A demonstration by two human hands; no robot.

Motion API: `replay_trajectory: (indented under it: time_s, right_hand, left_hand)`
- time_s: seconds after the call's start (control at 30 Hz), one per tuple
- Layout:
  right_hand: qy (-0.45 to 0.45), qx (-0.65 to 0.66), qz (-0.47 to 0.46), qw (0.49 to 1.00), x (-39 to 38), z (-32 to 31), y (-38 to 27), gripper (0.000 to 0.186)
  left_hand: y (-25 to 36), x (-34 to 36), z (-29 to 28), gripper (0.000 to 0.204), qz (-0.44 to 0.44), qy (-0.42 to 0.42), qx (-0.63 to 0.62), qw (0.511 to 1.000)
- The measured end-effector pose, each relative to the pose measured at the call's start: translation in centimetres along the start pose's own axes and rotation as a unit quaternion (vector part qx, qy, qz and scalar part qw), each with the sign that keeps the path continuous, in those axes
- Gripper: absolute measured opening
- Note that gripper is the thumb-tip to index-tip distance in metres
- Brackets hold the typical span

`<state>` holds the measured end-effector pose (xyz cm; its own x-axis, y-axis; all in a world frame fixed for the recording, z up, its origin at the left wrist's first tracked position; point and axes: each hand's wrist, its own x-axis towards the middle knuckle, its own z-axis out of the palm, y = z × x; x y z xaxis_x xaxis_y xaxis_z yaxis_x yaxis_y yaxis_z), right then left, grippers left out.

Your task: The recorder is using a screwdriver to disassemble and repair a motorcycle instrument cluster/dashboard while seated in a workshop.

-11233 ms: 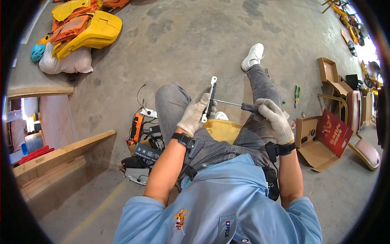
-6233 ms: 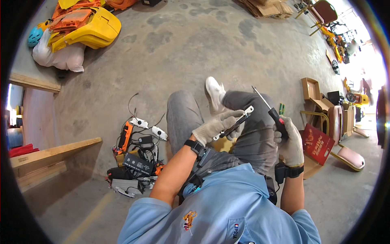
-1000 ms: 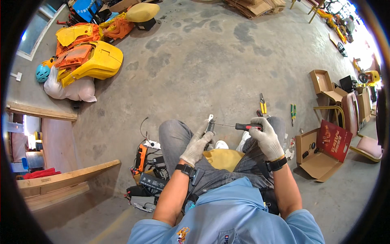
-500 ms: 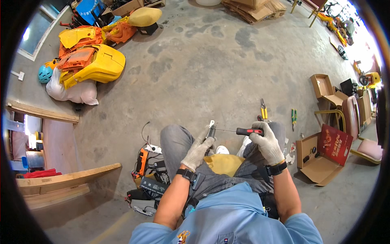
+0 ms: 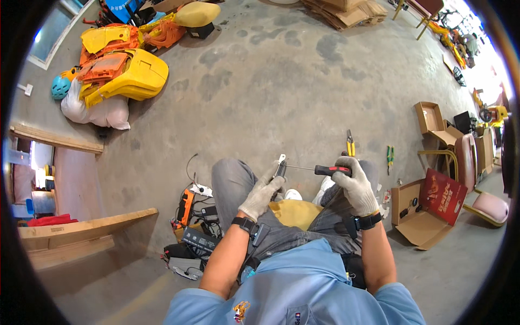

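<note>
My left hand (image 5: pixel 264 196), in a pale work glove, is closed round a small dark part with a whitish tab (image 5: pixel 281 157) that has a hole and sticks up past the fingers. Most of this part is hidden in the glove. A screwdriver (image 5: pixel 327 170) with a black and red handle lies in my gloved right hand (image 5: pixel 355 187), fingers wrapped round the handle. Its shaft runs level to the left, and the tip meets the dark part or stops just beside it; I cannot tell which. Both hands are above my knees.
Yellow-handled pliers (image 5: pixel 351 145) and green-handled pliers (image 5: pixel 390 158) lie on the floor ahead. An open cardboard box (image 5: pixel 407 208) stands at right, near a chair (image 5: pixel 467 162). Cables and electrical units (image 5: pixel 198 238) crowd my left knee. Yellow plastic shells (image 5: pixel 135 76) are piled far left.
The view has shifted slightly. My hands keep their grips on the dark part and the screwdriver, with the shaft still pointing at the part.
</note>
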<state>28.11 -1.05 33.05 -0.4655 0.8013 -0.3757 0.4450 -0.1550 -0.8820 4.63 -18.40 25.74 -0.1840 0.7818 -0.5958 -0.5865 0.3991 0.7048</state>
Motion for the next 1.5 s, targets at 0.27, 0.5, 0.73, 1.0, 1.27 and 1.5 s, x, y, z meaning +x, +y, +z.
replay_trajectory:
  time_s: [0.27, 0.5, 0.73, 1.0, 1.27, 1.5]
  right_hand:
    - [-0.023, 0.047, 0.063, 0.997, 0.4, 0.2, -0.9, 0.031]
    - [-0.043, 0.085, -0.018, 0.995, 0.7, -0.2, 1.1, 0.037]
    - [-0.044, 0.032, 0.070, 0.996, 0.1, 0.3, -1.8, 0.042]
    - [-0.026, 0.223, 0.027, 0.974, 0.1, 1.0, -0.4, 0.039]
    - [-0.056, 0.146, 0.034, 0.987, 0.3, 0.0, 0.6, 0.031]
    - [-0.007, 0.225, 0.028, 0.974, -0.7, 1.2, -1.3, 0.032]
  left_hand:
    - [-0.3, 0.3, -0.3, 0.073, 0.002, -0.003, 0.033, 0.999]
    - [-0.8, 0.5, -0.9, 0.072, 0.046, -0.040, 0.014, 0.998]
    - [-0.1, -0.2, -0.2, 0.071, 0.044, -0.016, 0.045, 0.998]
    - [0.8, -0.5, 0.3, 0.070, 0.042, -0.017, 0.066, 0.997]
    - [0.8, -0.8, 0.5, 0.072, 0.057, -0.018, 0.055, 0.997]
    - [0.5, -0.6, 0.0, 0.071, 0.046, -0.016, 0.048, 0.998]
